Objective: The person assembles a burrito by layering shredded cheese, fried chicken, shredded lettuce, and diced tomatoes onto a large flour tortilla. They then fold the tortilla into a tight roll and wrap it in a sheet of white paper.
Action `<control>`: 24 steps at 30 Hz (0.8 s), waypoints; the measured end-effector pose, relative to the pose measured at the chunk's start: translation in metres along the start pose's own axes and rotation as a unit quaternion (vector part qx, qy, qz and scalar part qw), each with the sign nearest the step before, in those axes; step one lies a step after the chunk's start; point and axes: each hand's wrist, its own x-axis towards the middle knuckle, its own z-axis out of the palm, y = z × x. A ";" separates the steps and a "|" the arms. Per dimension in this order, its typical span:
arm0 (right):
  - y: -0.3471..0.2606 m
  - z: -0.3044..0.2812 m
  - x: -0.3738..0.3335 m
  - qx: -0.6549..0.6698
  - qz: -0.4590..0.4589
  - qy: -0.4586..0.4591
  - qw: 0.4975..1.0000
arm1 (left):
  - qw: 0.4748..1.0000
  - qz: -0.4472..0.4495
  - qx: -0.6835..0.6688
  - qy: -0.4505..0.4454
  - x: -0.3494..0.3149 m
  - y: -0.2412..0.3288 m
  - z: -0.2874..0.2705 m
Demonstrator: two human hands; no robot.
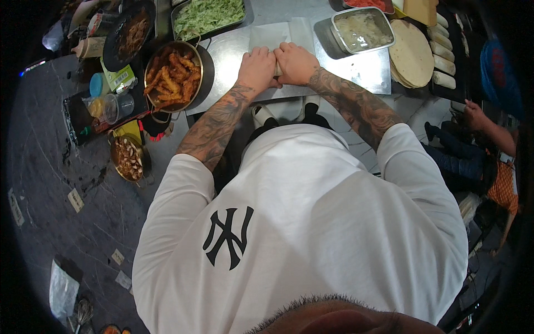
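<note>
My left hand [258, 68] and my right hand [296, 62] come together over the near part of a steel worktop [233, 43]. Both are closed, fingers curled round a pale rolled tortilla [277, 70]. Only a small piece of the roll shows between the hands; its ends and filling are hidden. Beyond my fingers lies a sheet of white paper [270, 34] on the steel. A stack of flat tortillas [411, 54] sits to the right, near a clear tub of pale shredded food [362, 30].
Left of my forearm stands a bowl of fried strips [173, 78], with a dark pan of meat [129, 36] behind it. A tray of shredded lettuce [208, 16] is at the back. Several finished wraps [443, 53] line the right side. Another person's hand [474, 116] reaches in there.
</note>
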 end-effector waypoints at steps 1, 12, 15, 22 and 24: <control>0.000 0.000 0.000 0.007 -0.006 0.009 1.000 | 1.000 -0.002 0.010 0.005 0.000 0.002 -0.002; 0.062 -0.018 -0.015 0.273 -0.029 0.211 0.938 | 0.999 -0.002 -0.026 -0.028 0.003 -0.002 -0.010; 0.056 -0.008 -0.034 0.155 0.032 0.166 0.973 | 0.999 -0.011 -0.023 -0.030 0.004 0.000 -0.009; 0.006 -0.002 -0.041 0.001 -0.020 0.116 0.993 | 0.999 -0.003 -0.037 -0.011 0.001 -0.001 -0.002; 0.009 -0.003 -0.033 -0.008 -0.040 0.092 0.995 | 0.999 0.001 -0.036 -0.007 0.002 0.000 -0.002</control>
